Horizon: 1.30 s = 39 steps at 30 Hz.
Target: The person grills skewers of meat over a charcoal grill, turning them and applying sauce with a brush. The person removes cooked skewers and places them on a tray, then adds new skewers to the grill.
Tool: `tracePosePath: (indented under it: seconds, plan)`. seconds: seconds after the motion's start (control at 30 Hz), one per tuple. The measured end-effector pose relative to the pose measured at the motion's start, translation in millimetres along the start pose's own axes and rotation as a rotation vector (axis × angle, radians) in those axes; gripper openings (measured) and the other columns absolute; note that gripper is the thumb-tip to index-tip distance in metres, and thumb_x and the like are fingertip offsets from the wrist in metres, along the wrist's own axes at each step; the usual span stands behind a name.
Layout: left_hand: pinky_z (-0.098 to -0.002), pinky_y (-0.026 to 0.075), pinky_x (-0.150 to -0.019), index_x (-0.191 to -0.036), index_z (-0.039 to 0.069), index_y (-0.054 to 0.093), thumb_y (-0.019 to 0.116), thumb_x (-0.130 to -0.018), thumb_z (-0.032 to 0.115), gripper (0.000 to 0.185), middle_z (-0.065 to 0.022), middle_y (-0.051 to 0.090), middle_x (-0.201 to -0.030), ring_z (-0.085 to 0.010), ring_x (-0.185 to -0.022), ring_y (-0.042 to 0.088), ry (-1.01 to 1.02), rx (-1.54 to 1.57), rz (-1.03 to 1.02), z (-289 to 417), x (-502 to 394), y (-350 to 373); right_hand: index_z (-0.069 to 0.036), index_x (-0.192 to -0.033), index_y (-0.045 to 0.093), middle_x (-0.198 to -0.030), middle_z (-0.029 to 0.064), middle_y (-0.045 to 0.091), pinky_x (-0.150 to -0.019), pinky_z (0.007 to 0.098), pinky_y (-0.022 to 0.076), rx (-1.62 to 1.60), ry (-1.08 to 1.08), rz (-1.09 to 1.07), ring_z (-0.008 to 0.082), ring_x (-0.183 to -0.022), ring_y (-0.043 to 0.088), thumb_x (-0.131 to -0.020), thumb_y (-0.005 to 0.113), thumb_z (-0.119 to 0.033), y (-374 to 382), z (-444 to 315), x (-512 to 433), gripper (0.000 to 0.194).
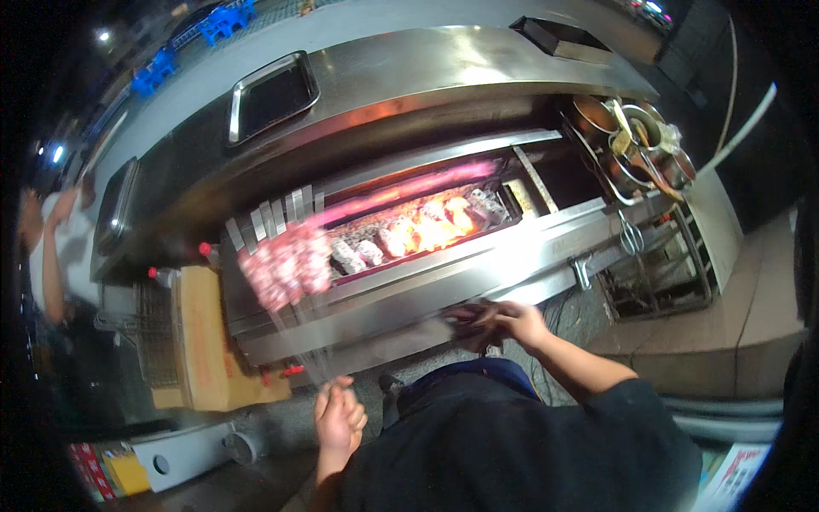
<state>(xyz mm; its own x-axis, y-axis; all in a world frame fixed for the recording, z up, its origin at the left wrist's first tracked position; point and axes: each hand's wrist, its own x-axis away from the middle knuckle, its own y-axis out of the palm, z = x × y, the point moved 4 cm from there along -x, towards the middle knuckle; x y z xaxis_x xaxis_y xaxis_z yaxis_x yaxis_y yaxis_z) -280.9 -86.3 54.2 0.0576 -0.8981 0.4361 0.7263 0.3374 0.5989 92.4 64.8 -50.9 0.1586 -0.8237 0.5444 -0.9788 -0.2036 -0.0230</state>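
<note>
My left hand (339,413) is closed around the thin ends of several metal skewers (310,333), blurred by motion. Raw-looking meat chunks (288,265) are threaded on them, over the left end of a charcoal grill (397,304). Flat metal skewer ends (278,214) stick out beyond the meat. To the right of the meat, charcoal (390,240) glows and burns with flames. My right hand (521,323) grips a dark crumpled cloth (477,323) in front of the grill's near edge.
Pots with utensils (633,144) stand at the grill's right end; a whisk (631,238) hangs below. Metal trays (310,77) lie on the steel ledge behind. Cardboard (205,339) stands at left. Another person (64,256) is at the far left. Blue plastic stools (227,22) stand beyond.
</note>
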Motion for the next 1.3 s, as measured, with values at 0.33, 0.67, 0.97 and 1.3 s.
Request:
tracePosePath:
  seconds: [0.33, 0.67, 0.97, 1.3]
  plan:
    - [-0.0213, 0.018, -0.039, -0.121, 0.012, 0.051, 0.037, -0.106, 0.032, 0.028, 0.0043, 0.031, -0.062, -0.0047, -0.045, 0.023, -0.158, 0.143, -0.069, -152.7, -128.0, 181.5, 0.002, -0.136, 0.040, -0.115, 0.0200, 0.059, -0.078, 0.0384, 0.0537, 0.775, -0.345, 0.343, 0.0332, -0.090, 0.063, -0.083, 0.064, -0.004, -219.5, 74.8, -68.3, 0.059]
    - [-0.0197, 0.021, -0.036, -0.097, 0.012, 0.048, 0.047, -0.103, 0.022, 0.012, 0.0003, 0.049, -0.071, -0.0030, -0.042, 0.031, 0.082, -0.141, 0.336, -161.2, -131.7, 234.2, -0.004, -0.117, 0.060, -0.103, 0.0257, 0.066, -0.077, 0.0462, 0.0552, 1.249, -0.315, -0.110, 0.0418, -0.089, 0.066, -0.087, 0.061, -0.028, -196.2, -34.2, 14.0, 0.039]
    - [-0.0210, 0.024, -0.036, -0.100, 0.012, 0.046, 0.044, -0.104, 0.022, 0.011, -0.0036, 0.053, -0.073, -0.0052, -0.043, 0.035, 0.018, -0.058, 0.273, -140.5, -139.8, 229.8, 0.000, -0.108, 0.067, -0.095, 0.0222, 0.068, -0.074, 0.0428, 0.0535, 0.738, -0.591, -0.327, 0.0391, -0.080, 0.066, -0.090, 0.062, -0.019, -111.9, -103.3, 31.1, 0.027]
    - [-0.0275, 0.046, -0.051, -0.095, 0.008, 0.051, 0.045, -0.103, 0.020, 0.015, -0.0050, 0.059, -0.080, -0.0130, -0.062, 0.056, 0.053, -0.130, 0.195, -134.1, -141.7, 210.6, 0.004, -0.111, 0.064, -0.083, 0.0078, 0.068, -0.062, 0.0277, 0.0502, 0.158, -0.331, -0.285, 0.0118, -0.068, 0.061, -0.098, 0.058, -0.025, -6.3, -97.8, -2.0, 0.033]
